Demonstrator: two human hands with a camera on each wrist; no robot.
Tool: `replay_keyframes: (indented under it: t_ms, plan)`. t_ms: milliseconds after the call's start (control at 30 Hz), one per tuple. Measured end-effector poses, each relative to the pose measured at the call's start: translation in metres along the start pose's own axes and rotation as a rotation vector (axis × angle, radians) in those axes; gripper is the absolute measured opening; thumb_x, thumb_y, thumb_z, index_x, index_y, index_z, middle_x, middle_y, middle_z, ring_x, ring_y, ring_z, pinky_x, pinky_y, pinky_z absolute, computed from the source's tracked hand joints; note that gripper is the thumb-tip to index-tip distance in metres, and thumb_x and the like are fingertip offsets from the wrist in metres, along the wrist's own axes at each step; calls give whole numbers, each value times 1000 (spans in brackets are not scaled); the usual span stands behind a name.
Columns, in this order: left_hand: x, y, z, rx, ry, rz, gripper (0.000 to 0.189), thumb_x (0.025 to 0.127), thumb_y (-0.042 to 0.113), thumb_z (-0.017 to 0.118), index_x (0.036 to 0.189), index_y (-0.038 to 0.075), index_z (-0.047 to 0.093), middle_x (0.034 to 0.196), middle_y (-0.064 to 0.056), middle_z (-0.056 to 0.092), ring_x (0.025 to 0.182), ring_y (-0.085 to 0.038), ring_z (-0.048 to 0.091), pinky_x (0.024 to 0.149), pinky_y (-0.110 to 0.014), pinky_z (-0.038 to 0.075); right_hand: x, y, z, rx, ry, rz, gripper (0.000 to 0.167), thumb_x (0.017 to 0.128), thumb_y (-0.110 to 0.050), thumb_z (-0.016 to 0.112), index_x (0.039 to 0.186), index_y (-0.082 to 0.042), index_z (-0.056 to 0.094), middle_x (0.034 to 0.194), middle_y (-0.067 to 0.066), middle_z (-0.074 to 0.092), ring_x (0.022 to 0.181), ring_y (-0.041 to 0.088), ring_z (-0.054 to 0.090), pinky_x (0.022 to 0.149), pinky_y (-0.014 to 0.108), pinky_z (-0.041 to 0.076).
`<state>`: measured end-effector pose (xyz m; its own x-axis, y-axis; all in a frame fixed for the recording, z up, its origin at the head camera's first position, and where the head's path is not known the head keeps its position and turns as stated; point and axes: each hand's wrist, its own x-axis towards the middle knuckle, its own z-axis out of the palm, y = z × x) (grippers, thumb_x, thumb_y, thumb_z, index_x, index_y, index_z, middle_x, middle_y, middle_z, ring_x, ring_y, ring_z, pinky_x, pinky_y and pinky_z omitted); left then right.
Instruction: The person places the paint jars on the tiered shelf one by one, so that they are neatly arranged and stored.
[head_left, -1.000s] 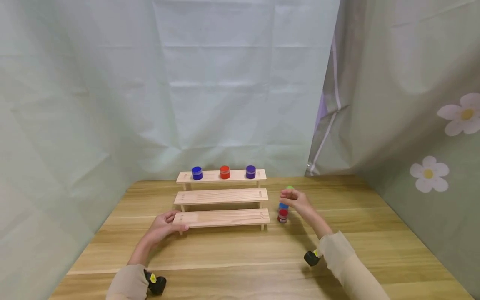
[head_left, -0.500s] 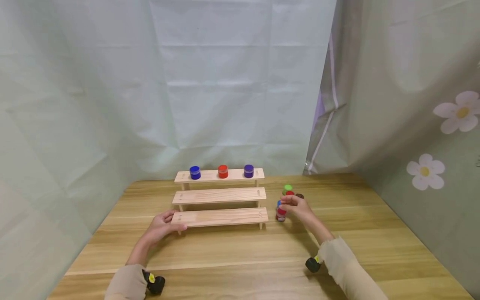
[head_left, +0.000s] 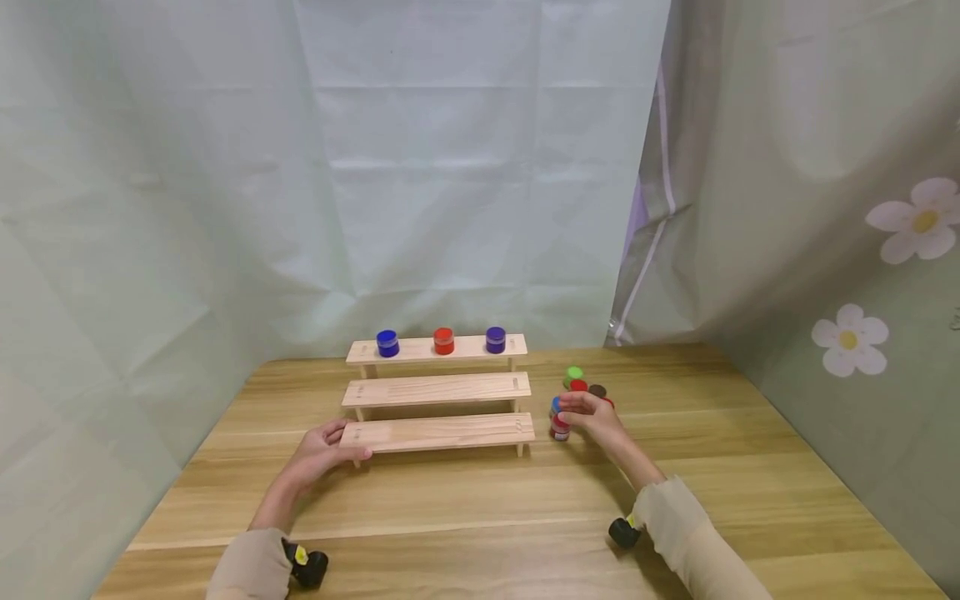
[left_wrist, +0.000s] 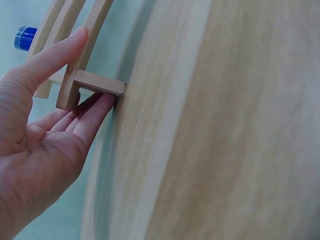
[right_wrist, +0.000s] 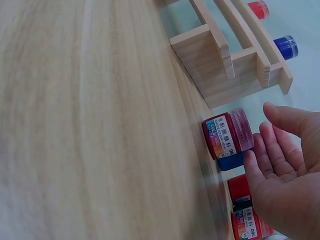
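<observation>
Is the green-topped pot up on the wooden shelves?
No, the green-topped pot stands down on the table, to the right of the wooden shelves.

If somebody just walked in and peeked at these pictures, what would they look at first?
Probably the blue jar, red jar and purple jar, lined up on the top step of the wooden stand. Next, perhaps, the left hand holding the stand's left end, and the right hand by more jars to its right. Big white flowers on the right-hand curtain stand out too.
</observation>
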<state>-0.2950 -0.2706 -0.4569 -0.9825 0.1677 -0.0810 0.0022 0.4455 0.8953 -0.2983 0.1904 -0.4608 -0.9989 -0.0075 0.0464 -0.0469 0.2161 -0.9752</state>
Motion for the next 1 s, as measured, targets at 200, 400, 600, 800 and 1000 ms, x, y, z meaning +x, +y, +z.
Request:
replay_keyframes:
  t_ms: [200,400,600,800,1000]
  plan:
    - [-1,0,1,-5,-1,-3,86,83,19,77,145,-16,28,147,-35,38,134,-39,45,84,-9,44,-3,4,0,-32,-1,10,38,89,-7,69,123,5,59,125,21,65,110,23,63,94,25,50]
    - [0,0,0,2,-2,-16,88,83,20,76,146,-15,27,149,-34,36,136,-40,43,89,-12,45,-7,13,0,-78,-22,62,44,89,-15,70,127,4,58,129,21,63,118,30,60,107,41,43]
    - [1,0,0,-2,5,-14,87,82,20,78,145,-14,29,148,-34,38,134,-37,46,87,-12,46,-6,15,-2,-104,-47,85,48,86,-19,74,128,0,59,130,19,62,120,32,58,112,50,37]
    - [1,-1,0,21,9,13,90,80,28,79,144,-14,32,146,-35,41,128,-31,52,92,-18,48,-4,15,-3,-138,-103,108,52,82,-15,78,129,-3,59,130,17,61,119,30,56,109,48,41]
    - [2,0,0,23,1,-16,86,82,22,78,145,-13,31,148,-33,38,135,-40,45,98,-24,48,-2,16,-5,-154,-115,105,50,83,-16,77,128,-4,60,130,17,63,119,29,57,108,49,41]
